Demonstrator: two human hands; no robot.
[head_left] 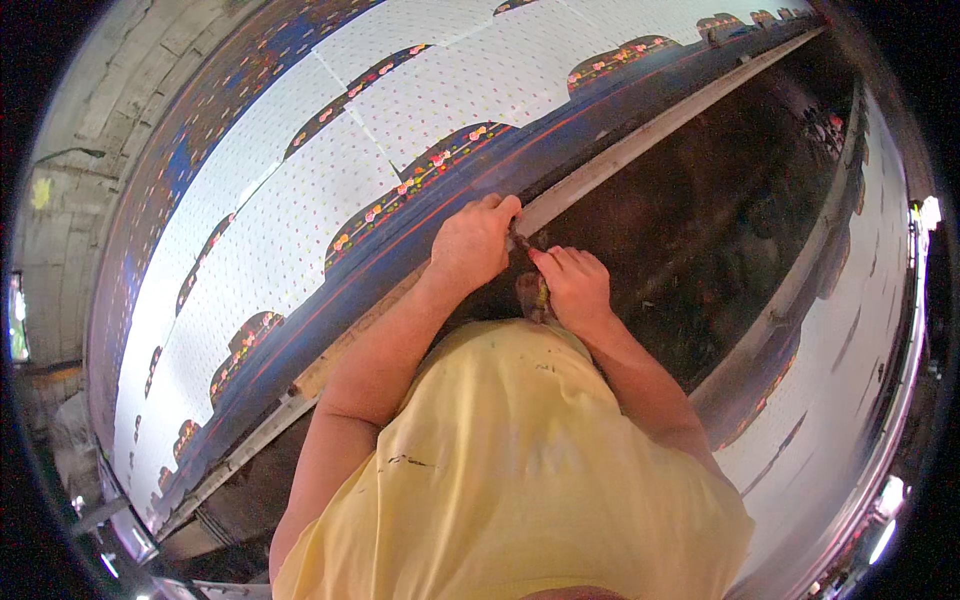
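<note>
Both hands are closed and close together in front of my body, beside the edge of a long table. My left hand [472, 245] is a loose fist over the table's wooden edge rail [590, 172], its thumb and forefinger toward a small dark, crumpled piece [520, 240]. My right hand [578, 288], lower and to the right, pinches that dark piece, which looks like cloth. A darker end with yellowish patches [533, 292] hangs below. The fingertips hide much of it, so its kind is unclear.
White dotted fabric [480, 90] covers the table, with dark floral rounded shapes [440, 160] along its blue border [400, 240]. Another long table with white cloth [830, 400] runs along the right. Between them lies a dark aisle floor [700, 250]. A block wall [70, 210] stands left.
</note>
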